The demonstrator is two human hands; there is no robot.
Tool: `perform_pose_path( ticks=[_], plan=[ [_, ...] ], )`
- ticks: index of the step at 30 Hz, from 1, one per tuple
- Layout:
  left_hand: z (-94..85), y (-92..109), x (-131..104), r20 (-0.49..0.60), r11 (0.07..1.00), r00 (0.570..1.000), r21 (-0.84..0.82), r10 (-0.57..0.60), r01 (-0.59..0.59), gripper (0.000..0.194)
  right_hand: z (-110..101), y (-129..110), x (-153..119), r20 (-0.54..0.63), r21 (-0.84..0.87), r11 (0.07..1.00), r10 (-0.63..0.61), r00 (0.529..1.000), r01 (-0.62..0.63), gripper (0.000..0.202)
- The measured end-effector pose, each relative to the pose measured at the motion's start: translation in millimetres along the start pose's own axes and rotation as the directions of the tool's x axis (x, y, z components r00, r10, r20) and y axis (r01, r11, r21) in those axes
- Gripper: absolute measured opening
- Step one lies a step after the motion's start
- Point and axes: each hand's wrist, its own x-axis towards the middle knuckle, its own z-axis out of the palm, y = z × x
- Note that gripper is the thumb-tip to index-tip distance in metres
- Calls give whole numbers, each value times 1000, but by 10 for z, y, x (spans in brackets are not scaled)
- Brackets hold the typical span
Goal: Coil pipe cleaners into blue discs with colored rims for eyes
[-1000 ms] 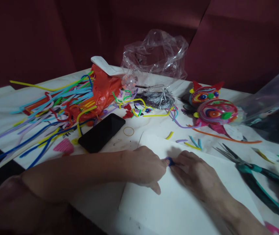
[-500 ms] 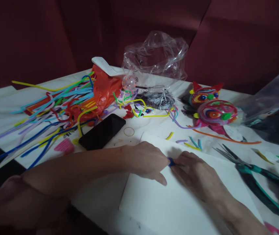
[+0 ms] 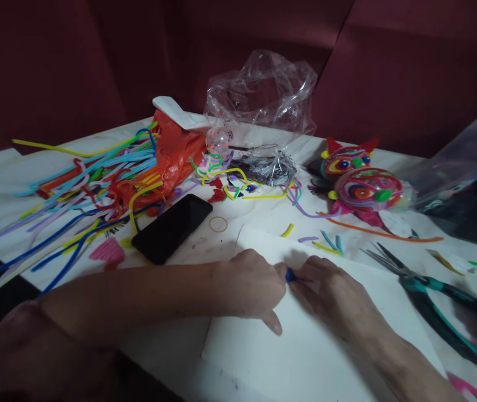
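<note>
Blue craft piece (image 3: pixel 290 275) is pinched in the fingers of the right hand (image 3: pixel 333 287), over the white sheet (image 3: pixel 263 352) laid on the tabletop (image 3: pixel 259 215). Its other side is met by the left hand (image 3: pixel 259 285); whether it is gripped by those fingers too cannot be told. Short coloured strips (image 3: pixel 308 239) are scattered near the sheet's far edge, and pliers (image 3: pixel 409 277) are set beside its right edge. To the left, a black phone (image 3: pixel 173 228) is placed.
</note>
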Motion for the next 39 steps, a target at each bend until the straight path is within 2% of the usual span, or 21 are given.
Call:
perform_pose_path(
  ticks=[3, 7, 11, 18, 24, 30, 36, 39],
  plan=[
    [-53, -27, 2, 34, 999, 999, -37, -6, 7, 66, -16, -15, -5, 8, -6, 1000, 15, 1000, -15, 18],
    [-84, -19, -34, -44, 1000, 999, -26, -7, 6, 60, -35, -37, -7, 15, -8, 1000, 13, 1000, -12, 18],
    [-35, 23, -61, -97, 999, 994, 24, 45, -43, 56, -41, -54, 0, 12, -19, 1000, 23, 1000, -23, 17],
    [51, 60, -47, -154, 993, 986, 109, 60, -43, 53, -55, -63, 1, 43, -19, 999, 48, 998, -47, 13],
    [129, 117, -30, -313, 977, 938, 191, 150, -92, 49, -68, -88, 1, 53, -25, 998, 65, 996, -64, 13],
    [216, 139, -39, -353, 968, 916, 223, 189, -114, 47, -70, -96, 16, 50, -30, 997, 72, 996, -71, 14],
    [131, 126, -69, -337, 954, 912, 261, 233, -148, 47, -60, -67, 17, 38, -25, 999, 37, 999, -36, 12],
    [120, 123, -70, -355, 963, 910, 231, 215, -137, 51, -58, -57, 10, 32, -20, 1000, 22, 999, -22, 11]
  ],
)
